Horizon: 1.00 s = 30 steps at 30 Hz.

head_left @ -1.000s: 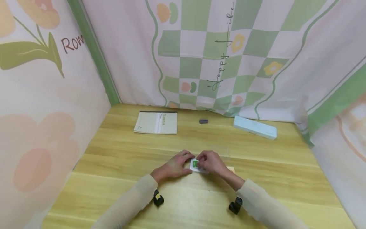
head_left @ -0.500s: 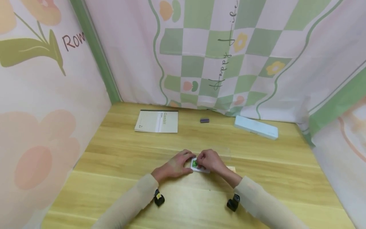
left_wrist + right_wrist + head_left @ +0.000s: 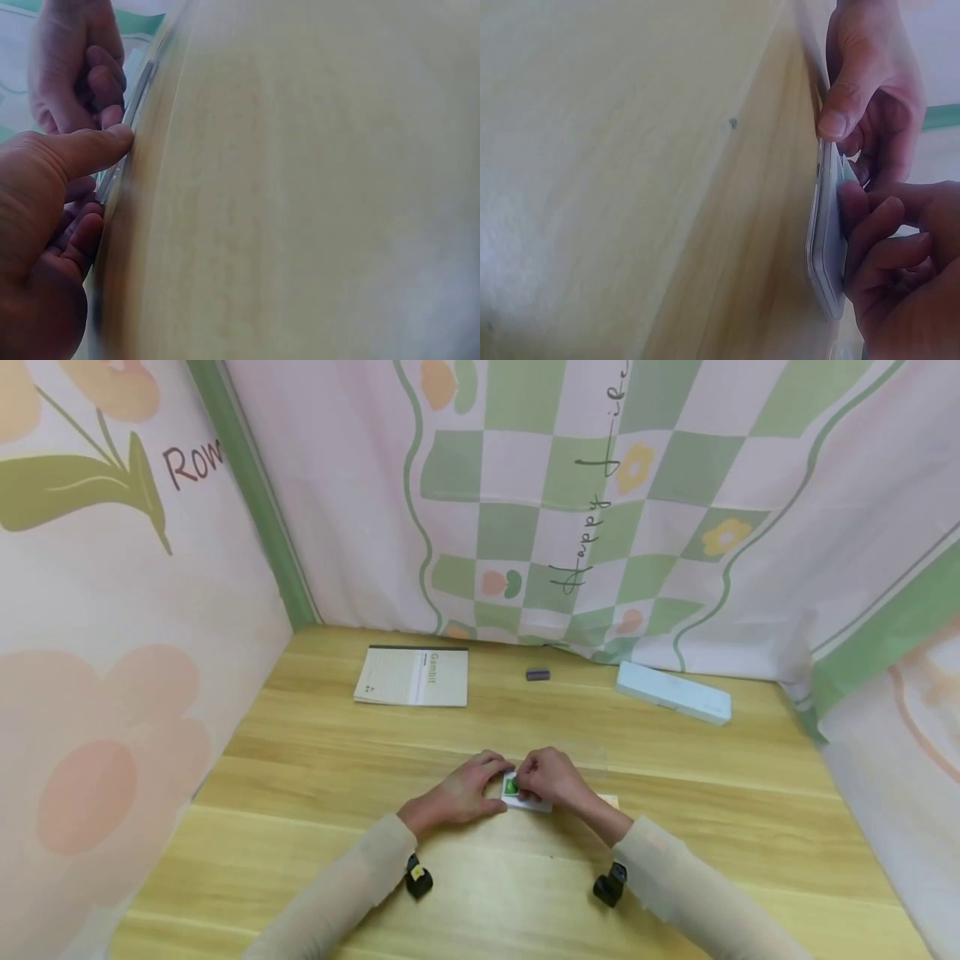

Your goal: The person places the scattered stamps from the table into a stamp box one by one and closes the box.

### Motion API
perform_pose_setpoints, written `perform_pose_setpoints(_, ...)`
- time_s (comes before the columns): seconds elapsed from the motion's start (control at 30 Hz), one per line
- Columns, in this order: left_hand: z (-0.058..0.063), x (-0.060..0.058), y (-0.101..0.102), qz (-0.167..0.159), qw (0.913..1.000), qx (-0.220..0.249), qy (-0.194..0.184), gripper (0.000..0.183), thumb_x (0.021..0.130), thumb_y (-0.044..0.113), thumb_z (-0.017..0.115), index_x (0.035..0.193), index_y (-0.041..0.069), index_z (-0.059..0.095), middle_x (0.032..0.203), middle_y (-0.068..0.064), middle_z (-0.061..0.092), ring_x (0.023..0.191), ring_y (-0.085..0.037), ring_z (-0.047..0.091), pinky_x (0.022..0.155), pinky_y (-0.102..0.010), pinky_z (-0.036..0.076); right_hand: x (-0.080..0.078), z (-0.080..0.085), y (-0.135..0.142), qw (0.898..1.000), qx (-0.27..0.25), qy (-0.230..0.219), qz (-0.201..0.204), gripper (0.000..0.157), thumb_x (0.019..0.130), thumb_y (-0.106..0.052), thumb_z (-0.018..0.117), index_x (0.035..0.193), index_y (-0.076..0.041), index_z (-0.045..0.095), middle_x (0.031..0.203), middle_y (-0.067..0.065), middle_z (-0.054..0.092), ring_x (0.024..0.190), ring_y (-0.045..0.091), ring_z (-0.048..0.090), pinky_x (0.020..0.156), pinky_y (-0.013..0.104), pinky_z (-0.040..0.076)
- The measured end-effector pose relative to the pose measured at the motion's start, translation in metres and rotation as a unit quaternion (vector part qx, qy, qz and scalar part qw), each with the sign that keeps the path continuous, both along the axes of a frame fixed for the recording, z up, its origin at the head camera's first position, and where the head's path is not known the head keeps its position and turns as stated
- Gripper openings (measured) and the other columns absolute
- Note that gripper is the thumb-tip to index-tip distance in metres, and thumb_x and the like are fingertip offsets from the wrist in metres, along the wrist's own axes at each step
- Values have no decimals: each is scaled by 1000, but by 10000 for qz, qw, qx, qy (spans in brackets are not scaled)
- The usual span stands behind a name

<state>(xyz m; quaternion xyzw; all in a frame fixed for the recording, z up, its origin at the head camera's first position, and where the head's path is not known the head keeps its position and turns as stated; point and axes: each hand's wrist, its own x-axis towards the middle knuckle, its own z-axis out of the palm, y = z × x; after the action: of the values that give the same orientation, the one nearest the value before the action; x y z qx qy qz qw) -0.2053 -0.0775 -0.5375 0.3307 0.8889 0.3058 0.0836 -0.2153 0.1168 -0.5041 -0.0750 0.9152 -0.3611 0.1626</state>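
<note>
A thin white slab (image 3: 534, 805) with rounded corners lies on the table between the hands, low in the head view. My left hand (image 3: 467, 789) grips it at its left end, thumb on the near edge and fingers on the far one. On its face is a small green square (image 3: 511, 786), like a sticker. My right hand (image 3: 553, 777) has its fingers curled and pinches at the right side of this square. In the right wrist view a fingertip (image 3: 853, 202) is right at the slab's face, beside a thin pale flap (image 3: 847, 169). The right hand hides part of the slab.
Along the back of the wooden table (image 3: 330, 877) are a notebook (image 3: 411, 677), a small dark purple block (image 3: 537, 674) and a pale blue box (image 3: 673, 692). A clear sheet (image 3: 595, 760) lies behind the right hand. A pale yellow piece (image 3: 611, 801) sits by the right wrist.
The right hand keeps its fingers at the green square and has shifted only slightly. The left hand still holds the slab in place. The view has tilted a little.
</note>
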Motion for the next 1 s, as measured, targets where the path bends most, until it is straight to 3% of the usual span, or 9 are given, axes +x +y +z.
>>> perform_pose_setpoints(0.57, 5, 1, 3, 21, 9999, -22, -99, 60, 87, 26, 74, 140, 8, 50, 135, -7, 50, 125, -20, 49, 109, -32, 39, 2, 2, 4, 9996, 8, 222, 157, 3, 80, -8, 69, 79, -5, 67, 63, -1, 64, 54, 13, 57, 48, 25, 44)
perform_pose_setpoints(0.8, 4, 0, 3, 37, 9999, -48, -155, 60, 87, 29, 74, 139, 10, 51, 136, -5, 50, 125, -18, 49, 108, -32, 40, -2, 15, 17, 9999, -22, 69, -148, 9, 86, -15, 67, 81, -8, 71, 62, -1, 66, 54, 15, 56, 48, 24, 43)
perform_pose_setpoints(1.0, 2, 1, 2, 101, 9997, 9, -215, 60, 86, 28, 75, 138, 12, 52, 134, -4, 51, 121, -17, 51, 105, -31, 42, 3, 27, 49, 9989, -255, 78, -386, 15, 89, -18, 66, 88, -4, 69, 68, 5, 68, 60, 22, 61, 50, 27, 46)
